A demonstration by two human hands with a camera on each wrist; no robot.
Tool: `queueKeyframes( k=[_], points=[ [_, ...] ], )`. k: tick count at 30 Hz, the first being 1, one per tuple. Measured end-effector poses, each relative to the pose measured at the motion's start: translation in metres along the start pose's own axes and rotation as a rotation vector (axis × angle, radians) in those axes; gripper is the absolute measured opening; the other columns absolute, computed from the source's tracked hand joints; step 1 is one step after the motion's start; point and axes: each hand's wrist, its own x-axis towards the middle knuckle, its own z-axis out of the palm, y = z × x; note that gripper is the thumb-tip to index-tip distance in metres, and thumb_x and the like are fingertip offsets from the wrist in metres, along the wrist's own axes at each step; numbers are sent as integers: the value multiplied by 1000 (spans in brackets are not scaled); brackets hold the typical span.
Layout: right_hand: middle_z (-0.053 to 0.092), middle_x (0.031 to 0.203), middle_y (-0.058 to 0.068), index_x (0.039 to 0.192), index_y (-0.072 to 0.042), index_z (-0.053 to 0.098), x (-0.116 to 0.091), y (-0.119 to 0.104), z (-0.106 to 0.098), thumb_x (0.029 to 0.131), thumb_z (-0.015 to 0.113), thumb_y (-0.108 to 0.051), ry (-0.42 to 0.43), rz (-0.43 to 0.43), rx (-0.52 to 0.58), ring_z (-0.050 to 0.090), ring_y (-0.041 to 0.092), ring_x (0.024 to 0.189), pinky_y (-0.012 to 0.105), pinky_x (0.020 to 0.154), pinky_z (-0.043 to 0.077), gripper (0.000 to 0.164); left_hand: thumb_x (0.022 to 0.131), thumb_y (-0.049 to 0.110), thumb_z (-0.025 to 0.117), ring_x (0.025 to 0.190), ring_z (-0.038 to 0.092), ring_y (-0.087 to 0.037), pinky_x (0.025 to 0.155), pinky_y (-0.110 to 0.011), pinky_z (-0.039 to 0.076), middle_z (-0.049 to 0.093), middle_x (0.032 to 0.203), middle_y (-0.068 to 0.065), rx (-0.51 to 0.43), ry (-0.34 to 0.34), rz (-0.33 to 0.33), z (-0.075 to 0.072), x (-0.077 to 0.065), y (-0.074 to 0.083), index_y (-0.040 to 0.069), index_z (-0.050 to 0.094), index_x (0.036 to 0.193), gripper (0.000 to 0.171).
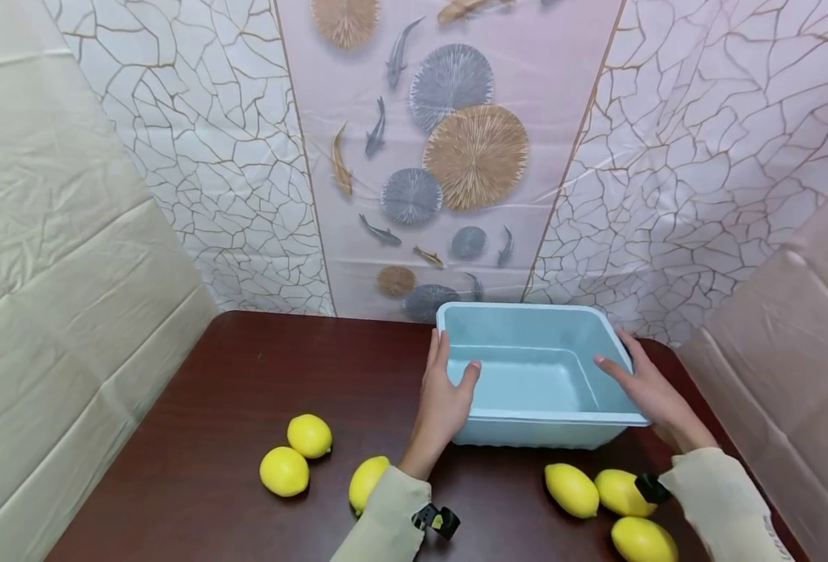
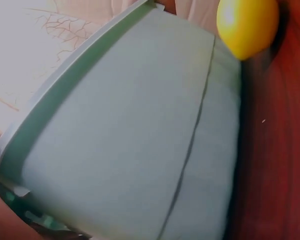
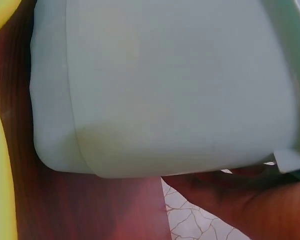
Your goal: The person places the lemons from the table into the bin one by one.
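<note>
An empty light-blue plastic tub (image 1: 540, 432) stands at the back right of the dark wooden table. My left hand (image 1: 444, 398) grips its left side, thumb over the rim and fingers along the outer wall. At the opposite end, my right hand (image 1: 655, 394) holds the right rim the same way, with its thumb toward the inside. Both wrist views are mostly filled by the tub's outer front wall (image 2: 115, 115). In the right wrist view, part of my right hand (image 3: 250, 205) shows under the tub's side.
Left of the tub lie two lemons, one nearer (image 1: 283, 471) and one behind (image 1: 309, 435). Another lemon (image 1: 367, 480) is partly covered by my left sleeve. Three more, including this lemon (image 1: 572, 490), lie in front of the tub near my right sleeve. A patterned wall covering (image 1: 245, 156) rises behind the table.
</note>
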Motion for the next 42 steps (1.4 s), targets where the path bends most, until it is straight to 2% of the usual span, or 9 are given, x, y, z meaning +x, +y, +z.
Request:
queueKeyframes(
  k=[3, 9, 13, 20, 22, 26, 30, 34, 42],
  points=[
    [0, 167, 40, 167, -16, -17, 1, -3, -1, 108, 44, -60, 8, -2, -8, 43, 62, 135, 67, 94, 54, 96, 107, 24, 59, 161, 18, -25, 124, -55, 28, 16, 176, -1, -91, 64, 23, 3, -1, -1, 8, 27, 167, 70],
    [-4, 169, 38, 167, -24, -18, 0, -3, 0, 108, 42, -63, -5, 43, 33, 44, 62, 135, 63, 91, 57, 93, 101, 5, 42, 160, 22, -23, 122, -56, 29, 25, 174, -4, -262, 142, 88, 9, -5, -12, 7, 32, 165, 65],
    [-5, 170, 36, 167, -27, -18, -2, -2, 1, 109, 41, -60, -8, 48, 50, 46, 60, 135, 60, 89, 59, 89, 97, 1, 34, 159, 24, -22, 120, -59, 29, 24, 174, -1, -327, 126, 122, 10, -8, -23, 15, 25, 168, 74],
    [-3, 172, 33, 168, -28, -12, -6, -2, 6, 111, 40, -55, 2, 49, 104, 44, 59, 136, 58, 89, 59, 82, 98, 7, 34, 160, 20, -23, 122, -56, 25, 21, 175, 1, -358, 81, 107, -2, -6, -34, 18, 21, 169, 74],
    [7, 169, 36, 169, -25, -8, -6, -3, 7, 111, 39, -55, 28, 53, 94, 48, 57, 133, 56, 87, 60, 81, 98, 8, 35, 160, 19, -24, 122, -56, 26, 20, 175, -1, -347, 62, 110, -6, -5, -39, 18, 21, 170, 74],
    [30, 159, 37, 169, -8, 12, -6, -4, 11, 112, 34, -55, 124, 84, 96, 58, 50, 123, 51, 83, 63, 78, 98, 7, 35, 161, 19, -26, 122, -56, 26, 19, 175, -3, -338, 15, 118, -11, -2, -46, 17, 20, 170, 74],
    [39, 154, 36, 163, 2, 26, -10, -4, 16, 114, 28, -50, 186, 125, 114, 59, 46, 119, 51, 86, 62, 72, 101, 9, 36, 159, 24, -26, 121, -55, 28, 23, 174, -2, -347, -14, 79, -16, -1, -46, 18, 22, 169, 70],
    [39, 155, 36, 164, 1, 26, -16, -4, 19, 115, 25, -47, 193, 129, 119, 59, 48, 119, 55, 89, 60, 69, 104, 15, 40, 158, 26, -26, 122, -57, 27, 25, 174, -1, -370, -32, 1, -22, 0, -39, 20, 25, 169, 66],
    [47, 149, 36, 164, 1, 29, -22, -12, 22, 114, 30, -47, 158, 84, 149, 70, 27, 98, 37, 75, 64, 69, 105, 18, 40, 160, 22, -28, 125, -60, 22, 24, 174, -4, -422, -21, -63, -37, 2, -31, 15, 26, 168, 65]
  ],
)
